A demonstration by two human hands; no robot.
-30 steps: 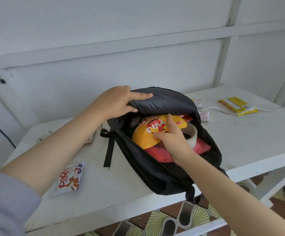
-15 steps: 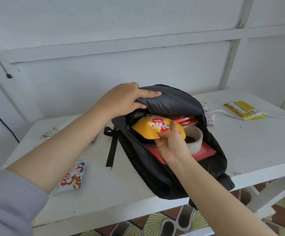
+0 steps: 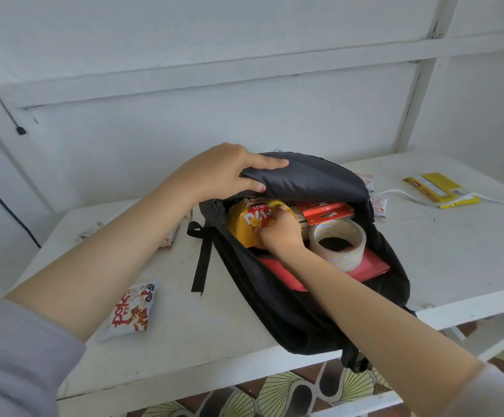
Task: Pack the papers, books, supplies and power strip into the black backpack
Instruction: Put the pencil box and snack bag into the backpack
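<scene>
Inside, yellow bag [image 3: 246,227] lies slanted, long axis toward backpack [image 3: 311,314] mouth; right hand [image 3: 277,233] grip pinches its near edge. Left hand [image 3: 214,173] grip clasps flap [image 3: 308,179].

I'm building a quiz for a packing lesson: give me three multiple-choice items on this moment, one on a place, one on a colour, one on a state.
1. Where is the tape roll?
A. On the floor
B. Inside the open black backpack, right of the yellow snack bag
C. Beside the white snack packet

2. What colour is the flat folder under the tape roll?
A. Red
B. Green
C. Blue

3. What is the left hand doing?
A. Resting flat on the white table
B. Gripping the white cable
C. Holding up the backpack's flap

Answers: 1 B, the roll lies in the opening; 2 A, red shows beneath it; 3 C, its fingers curl over the lifted flap while the right hand grips the snack bag.
</scene>
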